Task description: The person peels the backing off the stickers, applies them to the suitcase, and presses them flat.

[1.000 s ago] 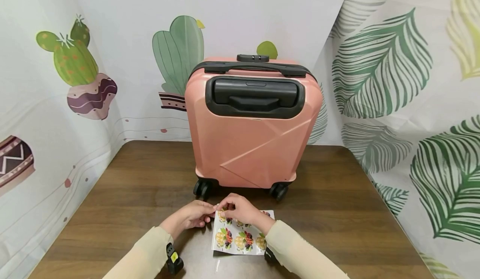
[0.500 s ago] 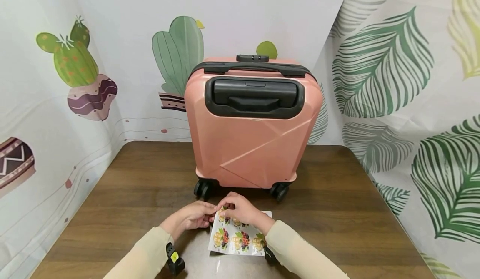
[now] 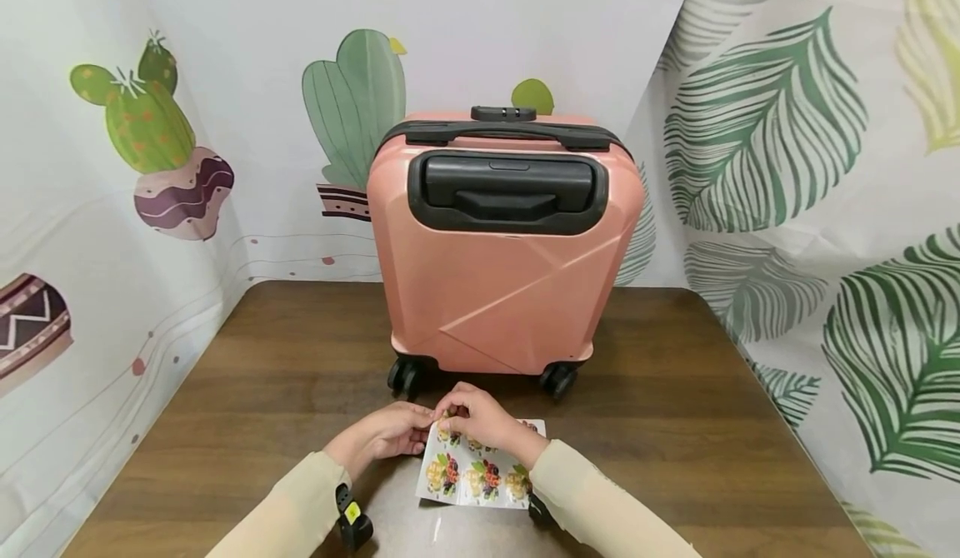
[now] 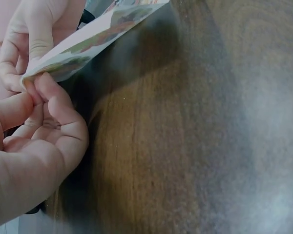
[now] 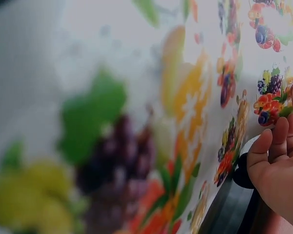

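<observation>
A glossy white sticker sheet (image 3: 483, 481) with repeated fruit prints lies tilted before the suitcase. My left hand (image 3: 392, 430) pinches its far left corner between thumb and fingers. Just beside that, my right hand (image 3: 480, 416) pinches the same corner, its palm and wrist covering part of the sheet. From the left wrist view, the sheet (image 4: 95, 44) is seen nearly edge-on, raised over the table, with the tips of both hands meeting at the corner. Close up in the right wrist view, the sheet (image 5: 132, 97) fills much of the frame, its nearest prints blurred.
A pink hard-shell suitcase (image 3: 502, 300) stands upright on black wheels (image 3: 407, 377) right beyond the hands. The brown wooden table (image 3: 675, 441) extends to both sides. White curtains (image 3: 262, 125) printed with cacti and leaves hang behind and beside it.
Over the second, the sheet's near edge swings slightly left and the sheet turns a little. Both hands stay at its far left corner.
</observation>
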A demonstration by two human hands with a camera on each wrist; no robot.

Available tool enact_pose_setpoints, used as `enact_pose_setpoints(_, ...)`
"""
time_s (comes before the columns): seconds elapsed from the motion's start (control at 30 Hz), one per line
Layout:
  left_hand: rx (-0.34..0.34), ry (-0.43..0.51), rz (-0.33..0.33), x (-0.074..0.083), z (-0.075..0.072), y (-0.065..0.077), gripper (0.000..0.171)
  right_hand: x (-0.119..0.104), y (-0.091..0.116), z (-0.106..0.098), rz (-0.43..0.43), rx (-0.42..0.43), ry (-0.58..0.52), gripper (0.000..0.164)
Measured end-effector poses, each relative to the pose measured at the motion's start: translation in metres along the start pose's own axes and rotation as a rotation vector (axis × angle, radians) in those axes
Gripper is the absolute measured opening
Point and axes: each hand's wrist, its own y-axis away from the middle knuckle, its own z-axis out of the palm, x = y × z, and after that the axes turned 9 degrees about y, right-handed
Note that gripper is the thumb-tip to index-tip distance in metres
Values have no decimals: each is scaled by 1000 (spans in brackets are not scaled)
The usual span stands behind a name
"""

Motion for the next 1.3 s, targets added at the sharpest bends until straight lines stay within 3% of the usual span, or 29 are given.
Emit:
enact_pose_setpoints(0.9, 22, -37, -15, 4, -4, 2, 18, -1, 0, 0, 93, -38, -58, 5)
enact_pose_setpoints(1.3, 60, -74, 2, 3, -4, 3, 33, -1, 0, -1, 95, -19, -63, 5)
